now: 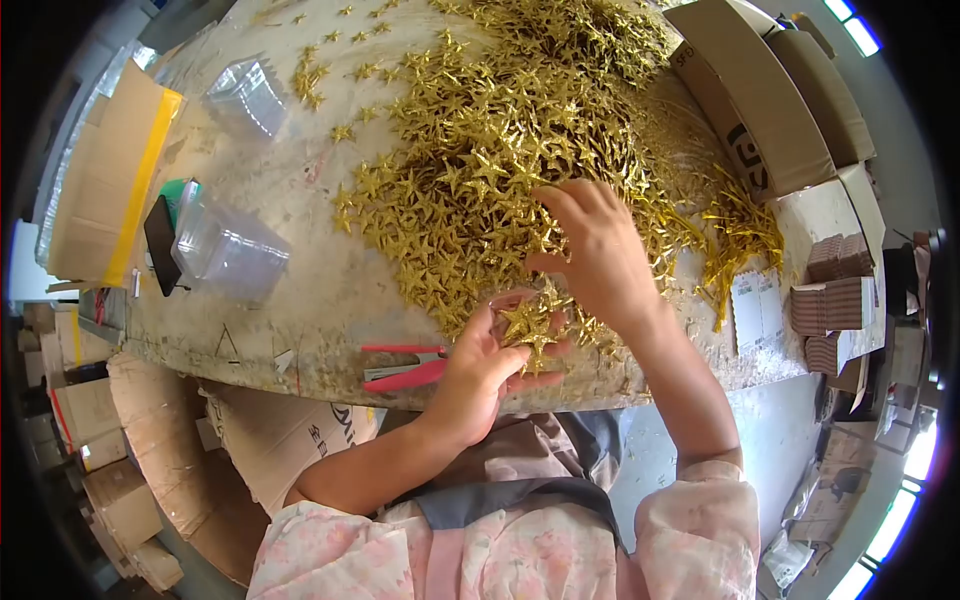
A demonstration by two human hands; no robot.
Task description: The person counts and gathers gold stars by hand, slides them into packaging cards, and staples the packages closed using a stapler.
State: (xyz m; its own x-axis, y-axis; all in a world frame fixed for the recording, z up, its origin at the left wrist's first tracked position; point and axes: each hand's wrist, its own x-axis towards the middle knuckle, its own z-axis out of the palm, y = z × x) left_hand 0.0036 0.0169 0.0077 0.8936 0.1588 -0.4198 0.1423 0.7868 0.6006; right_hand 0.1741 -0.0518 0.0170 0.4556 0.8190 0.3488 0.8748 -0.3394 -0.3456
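Note:
My left hand (482, 365) is near the table's front edge, its thumb pressed on gold glitter stars (532, 328) that rest on the palm and fingers. How many stars it holds I cannot tell. Just above and to the right, my right hand (600, 250) hovers over the near side of a large heap of gold stars (490, 170). Its fingers are curved, with the thumb and forefinger apart and nothing visible between them. Beside my left hand lie pliers with pink-red handles (405, 375), partly hidden by the wrist.
Two clear plastic containers (235, 250) stand left, next to a dark phone-like object (160, 245). At the right are a cardboard box (750, 110), gold ties (745, 240), a white card (757, 310) and stacked striped card pieces (832, 305). An open carton (290, 440) sits below the table's edge.

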